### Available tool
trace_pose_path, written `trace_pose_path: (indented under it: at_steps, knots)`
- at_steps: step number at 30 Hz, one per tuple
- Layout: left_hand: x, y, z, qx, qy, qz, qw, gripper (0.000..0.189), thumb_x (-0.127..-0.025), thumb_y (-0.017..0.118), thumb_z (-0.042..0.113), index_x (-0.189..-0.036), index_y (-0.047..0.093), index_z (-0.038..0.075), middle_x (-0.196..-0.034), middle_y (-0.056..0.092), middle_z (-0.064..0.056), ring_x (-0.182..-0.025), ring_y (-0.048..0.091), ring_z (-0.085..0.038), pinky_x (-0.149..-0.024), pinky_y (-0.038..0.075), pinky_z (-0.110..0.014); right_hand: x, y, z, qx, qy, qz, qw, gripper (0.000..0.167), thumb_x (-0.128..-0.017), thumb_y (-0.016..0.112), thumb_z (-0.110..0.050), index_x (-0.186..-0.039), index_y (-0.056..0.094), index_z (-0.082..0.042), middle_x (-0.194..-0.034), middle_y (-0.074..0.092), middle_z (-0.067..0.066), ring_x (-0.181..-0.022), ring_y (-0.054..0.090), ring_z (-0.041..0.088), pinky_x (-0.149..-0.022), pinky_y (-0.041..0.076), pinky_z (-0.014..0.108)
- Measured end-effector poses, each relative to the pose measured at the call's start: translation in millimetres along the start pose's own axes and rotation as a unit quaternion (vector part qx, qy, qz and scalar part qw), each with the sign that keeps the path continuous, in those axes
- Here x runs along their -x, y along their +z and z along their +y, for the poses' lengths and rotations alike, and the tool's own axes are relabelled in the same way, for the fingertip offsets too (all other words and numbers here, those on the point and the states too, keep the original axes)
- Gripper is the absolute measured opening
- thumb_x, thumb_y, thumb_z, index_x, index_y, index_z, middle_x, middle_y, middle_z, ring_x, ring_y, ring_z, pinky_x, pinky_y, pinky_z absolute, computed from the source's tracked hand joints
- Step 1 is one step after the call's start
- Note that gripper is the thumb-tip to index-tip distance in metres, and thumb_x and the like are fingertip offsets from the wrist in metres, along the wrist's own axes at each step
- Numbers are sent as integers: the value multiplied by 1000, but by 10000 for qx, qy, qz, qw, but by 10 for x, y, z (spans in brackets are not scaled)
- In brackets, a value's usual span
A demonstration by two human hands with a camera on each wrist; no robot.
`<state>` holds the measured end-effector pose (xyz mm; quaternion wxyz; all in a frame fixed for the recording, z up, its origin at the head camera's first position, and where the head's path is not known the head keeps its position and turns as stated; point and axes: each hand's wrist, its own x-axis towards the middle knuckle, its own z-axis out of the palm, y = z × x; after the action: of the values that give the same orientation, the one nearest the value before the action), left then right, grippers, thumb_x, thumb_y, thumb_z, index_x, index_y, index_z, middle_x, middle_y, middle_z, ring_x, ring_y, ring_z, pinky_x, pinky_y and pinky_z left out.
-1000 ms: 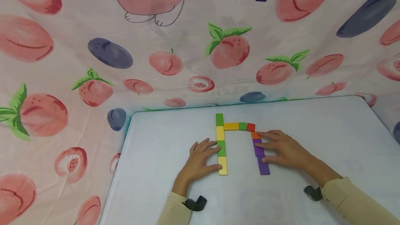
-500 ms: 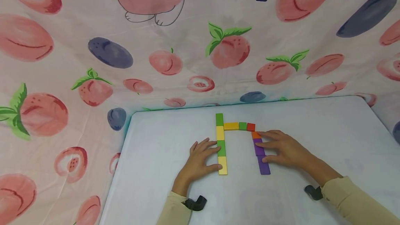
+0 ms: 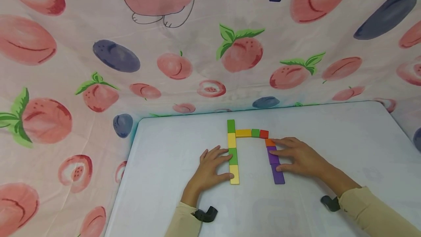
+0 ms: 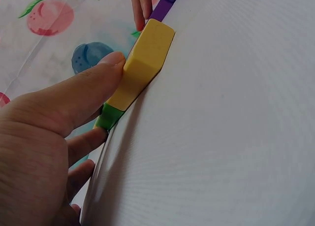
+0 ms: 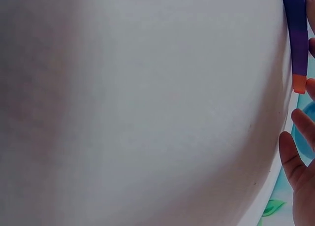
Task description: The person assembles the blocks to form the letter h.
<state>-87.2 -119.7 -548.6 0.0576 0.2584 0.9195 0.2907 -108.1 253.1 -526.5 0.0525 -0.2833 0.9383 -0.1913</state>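
In the head view my left hand point(image 3: 208, 167) lies beside a straight column of coloured blocks. Its thumb touches the pale yellow block point(image 3: 235, 179), and a fingertip rests on the green block point(image 3: 234, 160) above. The left wrist view shows the thumb against the yellow block point(image 4: 147, 51). On the other side my right hand point(image 3: 299, 158) touches a slanting column with outstretched fingers. Its fingertips meet the orange block point(image 3: 269, 142), the upper purple block point(image 3: 272, 158) and the lower purple block point(image 3: 279, 178). Neither hand grips anything.
Between the columns' upper parts runs a row: a yellow-orange block point(image 3: 243, 133), a small green block point(image 3: 255, 133) and a red block point(image 3: 264, 134). The left column continues with a yellow block point(image 3: 231, 140) and a green block point(image 3: 231, 126). A white tabletop point(image 3: 164, 149) meets fruit-print cloth point(image 3: 194, 39).
The orange and purple blocks have shifted very slightly to the right, with the right fingertips on them. My left hand and its column have stayed in place.
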Motion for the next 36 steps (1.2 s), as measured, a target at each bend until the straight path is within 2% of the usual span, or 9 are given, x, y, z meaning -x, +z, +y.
trace_pose_path:
  at_steps: [7, 9, 12, 14, 16, 19, 24, 36]
  knots:
    - [0, -6, 10, 10, -34, -25, 10000, 66, -87, 75, 53, -146, 58, 27, -156, 48, 4, -156, 26, -23, -124, 13, -60, 16, 2, -23, -146, 43, 195, 9997, 64, -80, 79, -61, -136, 67, -31, -152, 54, 1, -140, 46, 28, -107, 48, 58]
    - [-1, -4, 8, 1, -33, -22, 10000, 66, -87, 75, 53, -146, 58, 27, -156, 48, 4, -156, 26, -22, -124, 13, -60, 34, 5, -29, -211, 107, 309, 9992, 62, -80, 79, -60, -133, 69, -30, -141, 60, 0, -131, 52, 24, -102, 52, 52]
    - [-2, 0, 4, -7, -30, -14, 10000, 66, -87, 75, 53, -146, 58, 28, -156, 48, 4, -156, 26, -22, -124, 13, -60, 73, 7, -36, -518, 240, 485, 9972, 56, -79, 81, -57, -127, 74, -28, -117, 66, -7, -109, 59, 14, -87, 58, 36]
    - [-2, 2, 2, -10, -35, -15, 10000, 66, -87, 75, 53, -146, 58, 28, -156, 48, 5, -156, 26, -22, -125, 13, -60, 97, 10, -40, -816, 318, 472, 9950, 52, -79, 82, -54, -124, 76, -28, -107, 64, -12, -97, 59, 8, -78, 56, 27]
    - [-3, 1, 3, -8, -47, -23, 10000, 66, -87, 75, 53, -146, 58, 28, -156, 48, 5, -156, 26, -22, -125, 13, -60, 114, 14, -48, -1115, 333, 400, 9924, 49, -79, 84, -50, -122, 77, -27, -102, 64, -15, -91, 59, 4, -73, 54, 22]
    - [-3, 0, 4, -24, -54, -25, 10000, 66, -87, 75, 53, -146, 58, 28, -156, 48, 5, -156, 26, -22, -125, 13, -60, 128, 27, -66, -1329, 255, 266, 9904, 45, -79, 86, -43, -120, 78, -26, -100, 64, -15, -90, 58, 3, -73, 53, 20]
    - [-4, 1, 8, 5, -30, -27, 10000, 66, -87, 75, 52, -146, 57, 28, -157, 47, 5, -156, 26, -22, -125, 13, -60, 140, 47, -95, -1323, 148, 271, 9907, 41, -79, 88, -34, -118, 79, -25, -99, 62, -16, -89, 57, 1, -72, 53, 19]
    - [-5, 18, -15, 21, -11, -12, 10000, 66, -87, 75, 52, -147, 57, 29, -157, 47, 6, -156, 25, -21, -125, 12, -60, 149, 84, -100, -1309, 76, 421, 9905, 39, -78, 88, -34, -115, 80, -23, -99, 62, -16, -87, 55, 0, -71, 53, 18]
